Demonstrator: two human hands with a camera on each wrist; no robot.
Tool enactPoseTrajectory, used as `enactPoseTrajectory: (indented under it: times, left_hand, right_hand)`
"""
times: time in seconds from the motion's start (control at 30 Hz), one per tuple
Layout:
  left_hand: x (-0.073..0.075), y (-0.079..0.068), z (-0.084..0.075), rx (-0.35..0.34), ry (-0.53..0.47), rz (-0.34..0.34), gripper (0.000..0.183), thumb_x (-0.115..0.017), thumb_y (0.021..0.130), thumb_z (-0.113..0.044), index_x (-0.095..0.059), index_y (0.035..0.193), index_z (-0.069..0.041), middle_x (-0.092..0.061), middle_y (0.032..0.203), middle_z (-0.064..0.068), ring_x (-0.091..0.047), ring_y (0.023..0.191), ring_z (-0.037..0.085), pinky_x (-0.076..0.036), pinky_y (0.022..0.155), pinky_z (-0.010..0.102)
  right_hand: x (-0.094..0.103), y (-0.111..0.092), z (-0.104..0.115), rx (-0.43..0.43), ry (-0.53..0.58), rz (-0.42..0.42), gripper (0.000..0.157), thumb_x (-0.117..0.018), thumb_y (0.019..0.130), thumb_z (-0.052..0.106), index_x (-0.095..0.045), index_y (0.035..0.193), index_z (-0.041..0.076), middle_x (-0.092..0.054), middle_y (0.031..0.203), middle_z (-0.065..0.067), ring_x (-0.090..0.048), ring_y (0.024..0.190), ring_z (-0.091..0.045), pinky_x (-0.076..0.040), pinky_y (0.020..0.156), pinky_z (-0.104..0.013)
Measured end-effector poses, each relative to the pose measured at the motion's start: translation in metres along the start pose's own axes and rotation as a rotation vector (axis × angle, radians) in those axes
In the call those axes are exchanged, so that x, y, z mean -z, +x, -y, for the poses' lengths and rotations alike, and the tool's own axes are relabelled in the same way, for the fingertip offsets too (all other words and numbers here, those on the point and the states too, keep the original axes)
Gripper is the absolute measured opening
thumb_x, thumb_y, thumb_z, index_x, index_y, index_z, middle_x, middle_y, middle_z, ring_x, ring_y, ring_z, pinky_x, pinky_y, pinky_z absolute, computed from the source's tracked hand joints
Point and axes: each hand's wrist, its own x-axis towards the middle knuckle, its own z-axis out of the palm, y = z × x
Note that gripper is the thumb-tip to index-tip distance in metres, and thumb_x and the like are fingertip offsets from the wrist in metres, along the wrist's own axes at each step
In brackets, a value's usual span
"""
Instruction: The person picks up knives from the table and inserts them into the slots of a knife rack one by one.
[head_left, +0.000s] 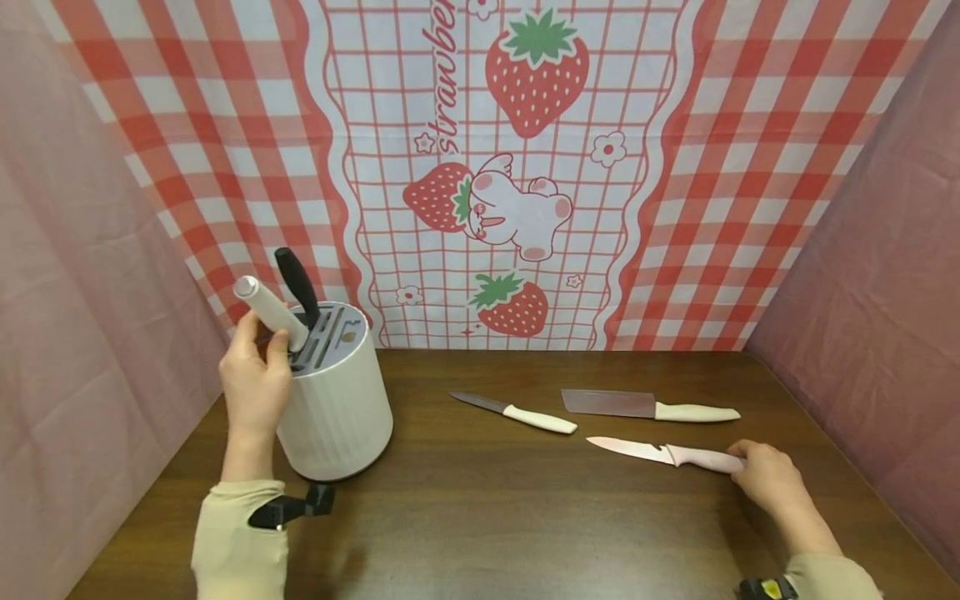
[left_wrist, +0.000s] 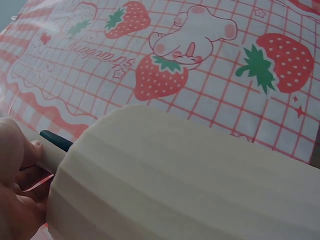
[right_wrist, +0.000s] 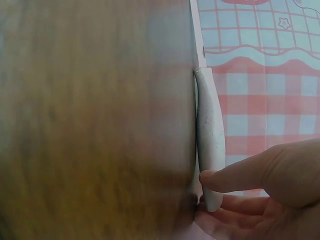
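Observation:
At the left stands a white ribbed knife block [head_left: 341,408] with a grey slotted top. My left hand [head_left: 255,375] grips a thick white handle [head_left: 273,312] with a round end cap, which rises tilted from the block; whatever is below the handle is hidden. A black handle [head_left: 298,283] sticks up just behind it. On the right, my right hand [head_left: 772,479] pinches the handle end of a pale pink knife [head_left: 705,458], its blade pointing left. In the right wrist view the thumb [right_wrist: 235,175] lies on that handle, with fingers beneath.
A white-handled cleaver [head_left: 611,403] lies behind the pink knife. Left of it is a small white-handled paring knife [head_left: 540,419]. The brown wooden table [head_left: 510,517] meets a strawberry-print cloth [head_left: 525,208] at the back, and pink cloth hangs on both sides.

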Motion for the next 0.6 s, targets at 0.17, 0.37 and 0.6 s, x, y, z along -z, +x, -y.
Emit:
enactPoseTrajectory:
  times: [0.17, 0.37, 0.6]
  left_hand:
    - [-0.0006, -0.001, 0.0026, 0.007, 0.039, 0.023, 0.026, -0.055, 0.086, 0.001, -0.056, 0.112, 0.003, -0.062, 0.098, 0.021, -0.058, 0.089, 0.024, -0.036, 0.073, 0.006]
    - [-0.0008, 0.0011, 0.0008, 0.013, 0.056, 0.039, 0.025, -0.055, 0.087, -0.001, -0.056, 0.112, 0.002, -0.062, 0.096, 0.02, -0.058, 0.087, 0.025, -0.036, 0.072, 0.01]
    - [0.0006, 0.0019, -0.0002, 0.015, 0.068, 0.056, 0.027, -0.055, 0.086, 0.001, -0.055, 0.113, 0.003, -0.061, 0.094, 0.021, -0.057, 0.085, 0.026, -0.036, 0.071, 0.017]
  right_hand:
    - [0.0014, 0.0012, -0.0004, -0.014, 0.002, 0.015, 0.028, -0.065, 0.071, 0.001, -0.06, 0.096, -0.008, -0.057, 0.097, -0.034, -0.051, 0.088, -0.054, -0.042, 0.069, -0.056]
    - [0.0034, -0.0003, -0.0027, -0.008, 0.02, 0.025, 0.029, -0.067, 0.072, 0.004, -0.06, 0.097, -0.007, -0.057, 0.099, -0.034, -0.05, 0.09, -0.055, -0.041, 0.068, -0.057]
    - [0.0076, -0.0007, -0.0046, 0.006, 0.048, 0.048, 0.03, -0.067, 0.074, 0.009, -0.06, 0.099, -0.007, -0.057, 0.101, -0.034, -0.049, 0.092, -0.056, -0.041, 0.071, -0.057]
